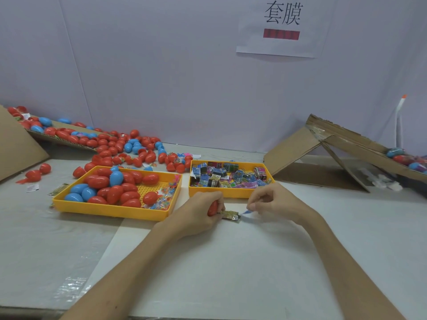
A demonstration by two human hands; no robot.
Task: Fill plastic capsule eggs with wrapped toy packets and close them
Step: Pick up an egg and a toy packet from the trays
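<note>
My left hand point(198, 212) grips a red capsule egg point(212, 207) just in front of the right yellow tray. A wrapped toy packet point(230, 215) sticks out sideways from the egg's mouth toward my right hand. My right hand point(275, 202) pinches a small blue-and-white piece point(247, 212) next to the packet's free end. The left yellow tray point(108, 209) holds several red and blue eggs and some small clear bags. The right yellow tray point(231, 194) is filled with wrapped toy packets point(226, 175).
Loose red and blue eggs point(129, 146) are heaped behind the left tray and on a cardboard ramp point(57, 137) at the far left. A folded cardboard chute point(323, 155) with filled eggs point(402, 158) stands at the right. A white wall with a paper sign point(280, 26) closes the back.
</note>
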